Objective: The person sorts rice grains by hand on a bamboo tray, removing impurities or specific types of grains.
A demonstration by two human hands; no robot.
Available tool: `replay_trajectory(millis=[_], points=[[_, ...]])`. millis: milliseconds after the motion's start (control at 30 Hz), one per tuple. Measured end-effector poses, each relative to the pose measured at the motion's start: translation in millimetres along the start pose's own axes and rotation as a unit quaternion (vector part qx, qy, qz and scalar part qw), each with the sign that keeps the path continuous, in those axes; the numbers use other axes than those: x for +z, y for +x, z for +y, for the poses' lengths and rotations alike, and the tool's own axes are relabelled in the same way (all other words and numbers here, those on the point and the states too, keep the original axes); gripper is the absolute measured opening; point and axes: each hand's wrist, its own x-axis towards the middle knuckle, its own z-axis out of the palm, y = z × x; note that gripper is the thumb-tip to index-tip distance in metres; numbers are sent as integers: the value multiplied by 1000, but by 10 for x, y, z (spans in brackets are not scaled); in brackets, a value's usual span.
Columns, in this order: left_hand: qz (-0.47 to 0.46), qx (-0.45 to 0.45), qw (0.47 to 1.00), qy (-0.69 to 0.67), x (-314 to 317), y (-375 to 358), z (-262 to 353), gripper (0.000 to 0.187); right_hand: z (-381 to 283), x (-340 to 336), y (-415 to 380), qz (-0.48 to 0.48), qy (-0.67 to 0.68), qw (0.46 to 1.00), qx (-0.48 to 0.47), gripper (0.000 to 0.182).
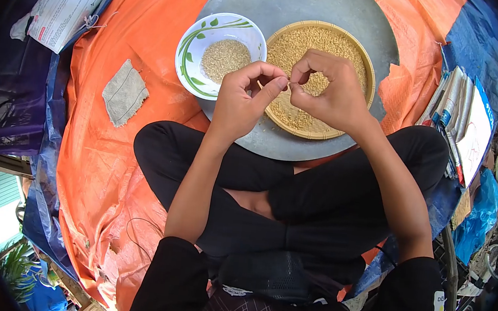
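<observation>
My left hand (245, 98) and my right hand (333, 91) meet fingertip to fingertip, each with thumb and forefinger pinched together. Whatever lies between the fingertips is too small to make out. Below my right hand is a round woven bamboo tray (371, 86), spread with golden unhusked grain (326, 40). To the left, partly behind my left hand, stands a white bowl with green leaf patterns (188, 48). Paler grain (225, 57) lies in its bottom.
Bowl and tray rest on a round grey metal sheet (258, 0) over an orange tarp (103, 171). A grey cloth scrap (125, 94) lies at left. A white sack (61, 14) sits upper left; folded sacks (454, 109) are at right. My crossed legs (328, 205) border the sheet.
</observation>
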Motion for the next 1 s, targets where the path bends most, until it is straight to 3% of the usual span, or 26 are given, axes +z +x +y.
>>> replay_trajectory(millis=[133, 367, 733, 1000], points=[[-32, -20, 999, 38, -48, -11, 41, 14, -1, 12, -9, 9, -36, 999, -8, 10], [7, 15, 998, 62, 38, -14, 11, 11, 10, 8, -28, 15, -142, 987, -67, 11], [1, 8, 993, 119, 85, -37, 145, 17, 50, 65, -45, 30, -195, 975, -105, 14], [-59, -112, 991, 52, 8, -41, 100, 22, 41, 123, -56, 26, -223, 965, -137, 12]])
